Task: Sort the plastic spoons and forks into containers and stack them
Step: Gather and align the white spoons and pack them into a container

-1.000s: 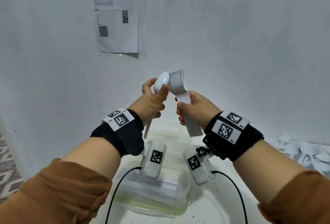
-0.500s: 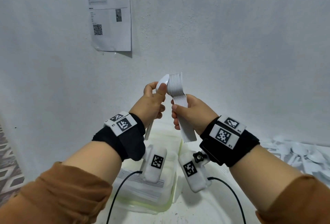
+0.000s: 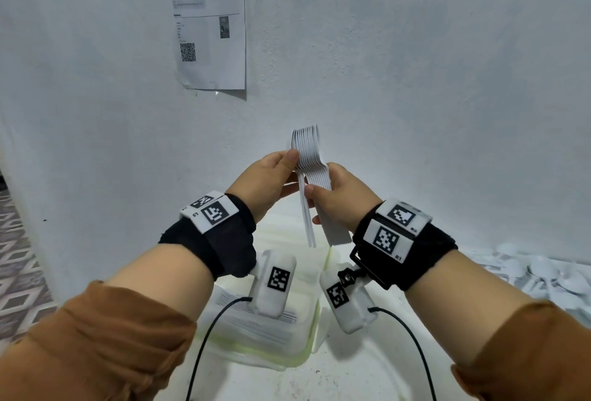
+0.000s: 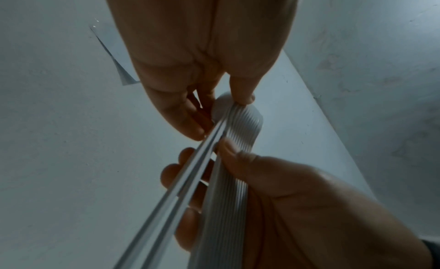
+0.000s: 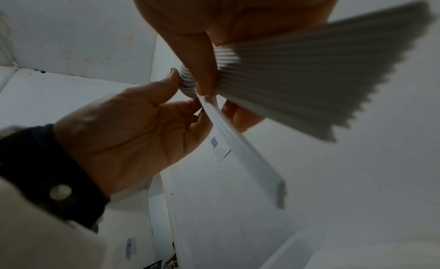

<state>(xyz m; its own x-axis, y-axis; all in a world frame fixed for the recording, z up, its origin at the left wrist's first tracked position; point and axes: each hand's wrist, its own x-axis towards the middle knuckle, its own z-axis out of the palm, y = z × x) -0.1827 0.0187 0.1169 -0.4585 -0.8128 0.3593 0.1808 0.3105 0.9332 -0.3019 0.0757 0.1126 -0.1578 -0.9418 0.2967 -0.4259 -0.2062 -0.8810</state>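
Note:
A stack of white plastic spoons [image 3: 307,144] stands upright in front of the wall, bowls up. My right hand [image 3: 319,189] grips the stack's handles [image 5: 309,75], which fan out below the fist. My left hand [image 3: 287,163] pinches the bowl end of the stack, its thumb [image 4: 243,96] on top and a spoon's bowl pressed against the stack's left side. That side's handles [image 3: 307,224] hang a little apart from the rest [image 4: 166,207]. Under my wrists sits a clear container [image 3: 307,349] with a greenish rim, holding a row of stacked white cutlery [image 3: 243,320].
Several loose white spoons [image 3: 543,272] lie on the white surface at the right. The white wall stands close behind the hands, with a printed sheet [image 3: 211,26] taped up at the left. Patterned floor [image 3: 19,256] shows at the far left.
The single spoon in my left hand has swung in from beside the stack and now lies against its left side. Both hands stay close together.

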